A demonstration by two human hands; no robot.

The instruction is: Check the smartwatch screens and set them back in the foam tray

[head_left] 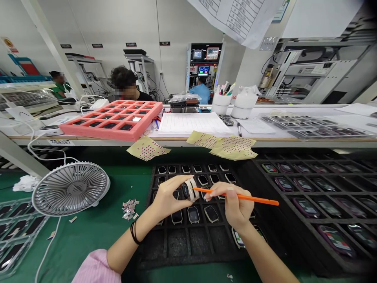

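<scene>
Between the thumb and fingers of my left hand [169,196] is a light-coloured smartwatch case [191,189], tilted on its side with its dark face turned left. My right hand [237,202] grips a thin orange stick tool [256,199] like a pen, its tip at the edge of the watch case. Whether the tip touches the case I cannot tell. Below both hands lies a black foam tray [179,241] with several watch cases [193,215] in its compartments. The front compartments show bare foam.
A white fan [72,188] stands left on the green mat, beside a pile of small scraps [129,209]. Another black tray [290,232] of watches is at right. Yellow sticker sheets [232,146] hang from the shelf, which bears a pink foam tray [138,131]. Other people work behind.
</scene>
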